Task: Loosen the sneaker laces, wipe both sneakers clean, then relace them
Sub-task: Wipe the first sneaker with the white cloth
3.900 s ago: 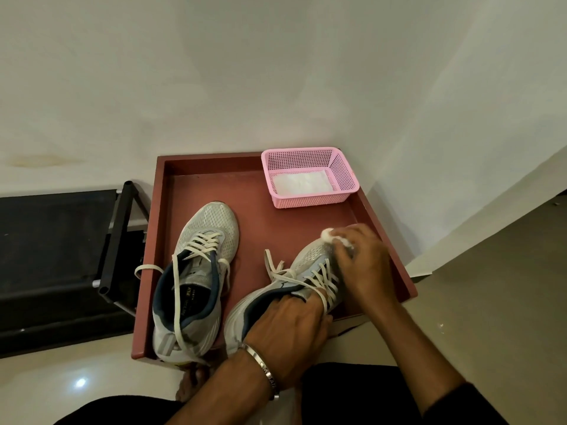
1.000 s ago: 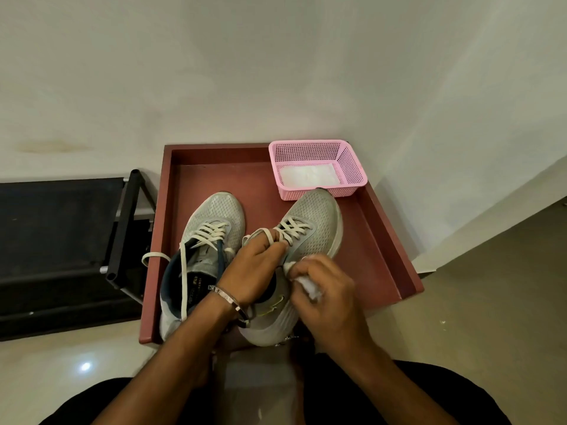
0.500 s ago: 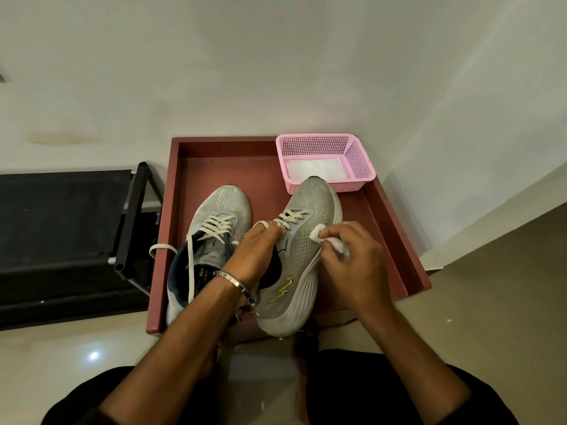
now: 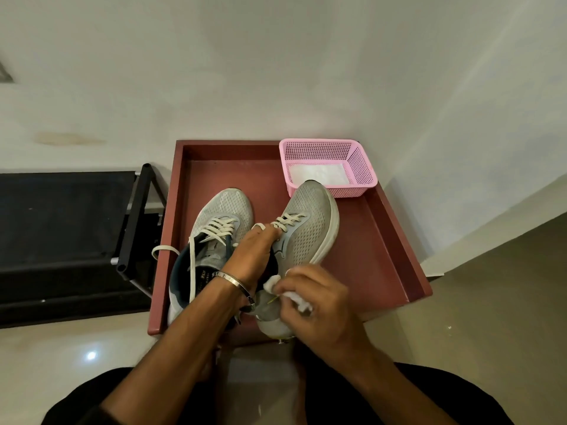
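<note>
The right hand (image 4: 316,297), pinching the white wipe (image 4: 299,297), has slid back from the mid-side to the heel of the right sneaker (image 4: 310,228) that the left hand (image 4: 254,256) grips inside the collar, so wiping continues, the other sneaker (image 4: 214,228) beside it

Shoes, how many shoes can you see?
2. One sneaker lies on the left of the red tray. The other sneaker is beside it, held by the left hand while the right hand wipes it with a white cloth.
</note>
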`<state>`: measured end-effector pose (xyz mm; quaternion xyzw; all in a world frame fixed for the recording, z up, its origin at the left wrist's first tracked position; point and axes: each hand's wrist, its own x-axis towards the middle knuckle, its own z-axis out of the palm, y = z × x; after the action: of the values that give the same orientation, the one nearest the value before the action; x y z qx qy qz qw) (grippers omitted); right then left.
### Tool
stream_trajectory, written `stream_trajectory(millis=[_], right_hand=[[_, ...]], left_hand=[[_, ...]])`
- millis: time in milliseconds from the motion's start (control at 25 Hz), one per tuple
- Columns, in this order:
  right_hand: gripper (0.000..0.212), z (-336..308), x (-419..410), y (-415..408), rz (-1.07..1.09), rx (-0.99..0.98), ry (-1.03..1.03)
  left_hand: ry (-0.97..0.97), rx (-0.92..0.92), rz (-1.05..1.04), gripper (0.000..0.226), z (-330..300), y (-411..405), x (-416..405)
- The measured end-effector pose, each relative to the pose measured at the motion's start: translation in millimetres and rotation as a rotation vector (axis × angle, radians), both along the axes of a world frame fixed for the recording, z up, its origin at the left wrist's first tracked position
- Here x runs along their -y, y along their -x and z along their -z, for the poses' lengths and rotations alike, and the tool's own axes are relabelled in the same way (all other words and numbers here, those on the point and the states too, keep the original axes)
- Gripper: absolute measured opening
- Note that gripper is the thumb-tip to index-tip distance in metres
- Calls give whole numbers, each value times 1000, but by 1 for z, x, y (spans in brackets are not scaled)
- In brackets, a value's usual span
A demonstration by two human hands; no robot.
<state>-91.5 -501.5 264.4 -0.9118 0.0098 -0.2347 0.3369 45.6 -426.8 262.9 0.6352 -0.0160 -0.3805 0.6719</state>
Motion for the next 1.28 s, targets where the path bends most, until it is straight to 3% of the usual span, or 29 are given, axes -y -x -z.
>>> stream_trajectory(millis=[160,320,480,640,800,960,1000,1160,1280], right_hand=[[19,-2,28,-17,255,25,-66],[18,0,3,-3,19,37,26],[19,-2,30,-17,282,19,-127],[19,-2,6,0,-7,12,-18],[20,-4,51,-25,314,7,-136],[20,-1,10,-2,38,-12,-49],[19,-1,14,-4,18,3,-40],[19,-3,48,-25,283,24,-111],[20,-1,22,-10,65,-19,-50]], left_hand=[[22,-5,-28,48,0,1,2],[14,6,-2,48,5,-3,0],[23,37,-24,42,4,1,2],[4,30,-6,45,6,-2,0],[28,48,-37,20,3,3,5],[26,73,-15,34,7,-1,2],[10,83,-4,33,6,-2,3],[19,74,-30,17,2,3,5],[26,84,-7,24,5,0,3]])
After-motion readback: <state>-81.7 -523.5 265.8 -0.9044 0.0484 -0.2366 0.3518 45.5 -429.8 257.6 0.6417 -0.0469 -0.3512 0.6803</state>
